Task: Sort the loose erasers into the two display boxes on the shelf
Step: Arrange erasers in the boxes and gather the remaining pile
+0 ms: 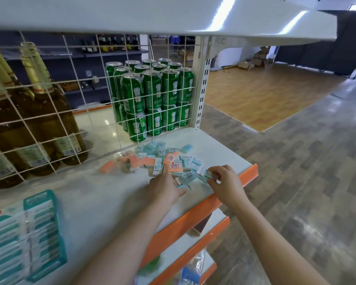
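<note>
On shelf [103, 194]: two display boxes [41, 233], two hands

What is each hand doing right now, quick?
Left hand: fingers out flat, resting on the loose erasers, gripping nothing.
Right hand: pinching one white-and-teal eraser at the edge of the pile.

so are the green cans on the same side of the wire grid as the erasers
No, the green cans stand behind the wire grid, the erasers in front.
</note>
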`<state>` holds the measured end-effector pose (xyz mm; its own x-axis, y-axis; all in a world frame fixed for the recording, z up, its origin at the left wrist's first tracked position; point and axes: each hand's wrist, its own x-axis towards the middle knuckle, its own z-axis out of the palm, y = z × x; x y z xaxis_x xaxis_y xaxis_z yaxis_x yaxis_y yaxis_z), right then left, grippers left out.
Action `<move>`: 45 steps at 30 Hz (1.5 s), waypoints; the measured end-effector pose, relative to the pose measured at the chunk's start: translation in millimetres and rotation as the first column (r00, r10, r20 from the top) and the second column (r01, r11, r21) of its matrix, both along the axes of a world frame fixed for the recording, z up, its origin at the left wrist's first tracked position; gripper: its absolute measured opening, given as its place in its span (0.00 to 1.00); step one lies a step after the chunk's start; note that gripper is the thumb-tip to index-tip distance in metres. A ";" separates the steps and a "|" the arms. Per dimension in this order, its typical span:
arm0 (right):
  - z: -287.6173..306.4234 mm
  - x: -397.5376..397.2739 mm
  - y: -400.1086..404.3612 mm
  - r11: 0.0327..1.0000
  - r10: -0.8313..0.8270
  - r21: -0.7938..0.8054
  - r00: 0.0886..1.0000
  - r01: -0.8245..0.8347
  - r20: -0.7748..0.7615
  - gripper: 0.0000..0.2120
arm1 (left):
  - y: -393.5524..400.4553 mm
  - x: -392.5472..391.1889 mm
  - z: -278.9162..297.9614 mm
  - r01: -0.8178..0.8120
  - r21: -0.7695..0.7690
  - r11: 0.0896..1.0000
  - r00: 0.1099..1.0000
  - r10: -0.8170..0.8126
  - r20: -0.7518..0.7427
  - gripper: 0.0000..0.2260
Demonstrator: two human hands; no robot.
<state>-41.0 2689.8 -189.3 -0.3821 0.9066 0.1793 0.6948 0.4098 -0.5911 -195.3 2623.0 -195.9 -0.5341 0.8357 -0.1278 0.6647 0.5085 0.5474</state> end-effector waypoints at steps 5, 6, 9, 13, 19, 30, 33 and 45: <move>1.8 -12.6 -7.0 1.000 0.030 0.000 1.000 -0.030 0.008 0.15 | -13.0 -10.5 3.8 0.011 -0.053 0.999 1.000 -0.011 0.004 0.12; 2.0 -14.8 -8.9 0.999 0.036 -0.002 0.999 -0.036 0.009 0.15 | -16.7 -11.6 5.2 0.019 -0.055 0.998 1.000 -0.019 -0.006 0.11; 2.8 -21.5 -14.9 0.999 0.050 -0.002 0.999 -0.050 0.008 0.15 | -27.1 -16.8 5.0 0.042 -0.050 0.998 0.997 -0.045 -0.058 0.08; 3.7 -28.5 -22.3 0.997 0.071 0.009 0.997 -0.071 -0.007 0.16 | -39.1 -29.7 -2.4 -0.011 0.064 0.998 0.996 0.006 0.086 0.07; 6.3 -42.4 -37.2 0.993 0.117 0.022 0.992 -0.116 -0.046 0.17 | -64.7 -51.1 9.0 -0.238 0.298 0.925 0.829 0.034 0.558 0.05; 17.6 -80.8 -74.5 0.965 0.263 0.037 0.962 -0.261 -0.077 0.15 | -114.7 -80.2 28.0 -0.344 0.373 0.862 0.751 0.014 0.660 0.10; 18.0 -86.8 -81.8 0.959 0.281 0.055 0.951 -0.276 -0.129 0.13 | -126.0 -87.3 31.8 -0.376 0.392 0.840 0.745 0.022 0.667 0.11; 23.2 -97.4 -98.3 0.959 0.272 -0.007 0.924 -0.284 -0.269 0.07 | -147.3 -99.6 31.0 -0.302 0.417 0.857 0.862 0.059 0.503 0.05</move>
<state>-138.5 2591.5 -166.1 -0.5650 0.7800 0.2690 0.3741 0.5328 -0.7591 -295.0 2475.8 -165.0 -0.6607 0.7505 -0.0167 0.1970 0.1949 0.9608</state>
